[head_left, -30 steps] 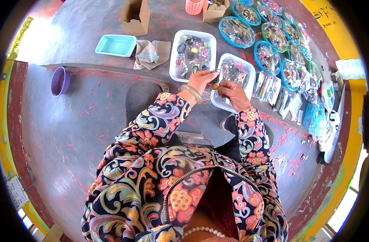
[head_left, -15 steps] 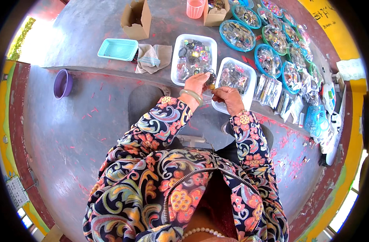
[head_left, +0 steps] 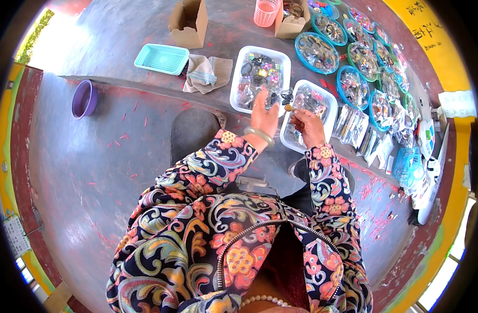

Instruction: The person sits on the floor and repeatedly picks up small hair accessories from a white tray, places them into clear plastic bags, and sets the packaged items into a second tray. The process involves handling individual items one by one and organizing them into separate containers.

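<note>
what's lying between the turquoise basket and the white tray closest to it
A crumpled beige cloth lies between the turquoise basket and the white tray; this shows in the head view.

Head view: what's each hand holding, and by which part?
Right hand: a small dark cord, pinched at its yellow-brown end. Left hand: over the left white tray; can't tell whether it holds anything.
</note>
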The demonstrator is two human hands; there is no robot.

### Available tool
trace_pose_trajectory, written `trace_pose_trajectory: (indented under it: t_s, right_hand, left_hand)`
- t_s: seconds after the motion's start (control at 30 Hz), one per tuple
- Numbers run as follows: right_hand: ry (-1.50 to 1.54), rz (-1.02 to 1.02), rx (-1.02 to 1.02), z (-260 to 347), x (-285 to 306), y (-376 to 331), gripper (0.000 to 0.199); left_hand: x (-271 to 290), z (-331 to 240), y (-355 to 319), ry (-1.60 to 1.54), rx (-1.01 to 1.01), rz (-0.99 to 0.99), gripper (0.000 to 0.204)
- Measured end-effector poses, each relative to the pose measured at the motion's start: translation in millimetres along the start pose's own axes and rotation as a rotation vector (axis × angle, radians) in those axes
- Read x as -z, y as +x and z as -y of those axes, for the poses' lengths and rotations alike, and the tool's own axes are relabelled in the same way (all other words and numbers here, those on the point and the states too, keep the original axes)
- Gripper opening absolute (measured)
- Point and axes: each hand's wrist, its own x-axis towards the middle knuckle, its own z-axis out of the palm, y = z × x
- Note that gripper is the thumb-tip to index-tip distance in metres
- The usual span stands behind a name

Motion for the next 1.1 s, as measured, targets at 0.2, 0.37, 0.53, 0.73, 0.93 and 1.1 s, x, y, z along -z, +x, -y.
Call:
trace_pose_trajectory:
  t_s: [0.2, 0.37, 0.53, 0.73, 0.93, 1.1]
  right_hand:
    - [-0.159, 0.204, 0.260, -16, -8, 51, 0.020]
    - [-0.026, 0.101, -0.100, 0, -39, 96, 0.030]
    - [0.007, 0.124, 0.056, -22, -39, 78, 0.028]
    - [0.085, 0.052, -0.079, -30, 70, 102, 0.016]
    - [0.144, -0.319, -0.036, -14, 156, 66, 0.018]
    - [-0.272, -0.274, -0.127, -61, 162, 70, 0.012]
  left_hand:
    - [8, -37, -14, 0.123, -0.632, 0.395, 0.026]
    - [4, -44, -10, 0.111, -0.711, 0.354, 0.024]
    - [10, -41, -7, 0.138, -0.669, 0.335, 0.022]
    - [4, -38, -4, 0.069, -0.461, 0.332, 0.017]
    - [21, -13, 38, -0.581, 0.520, 0.132, 0.017]
    - [18, -11, 37, -0.475, 0.572, 0.183, 0.017]
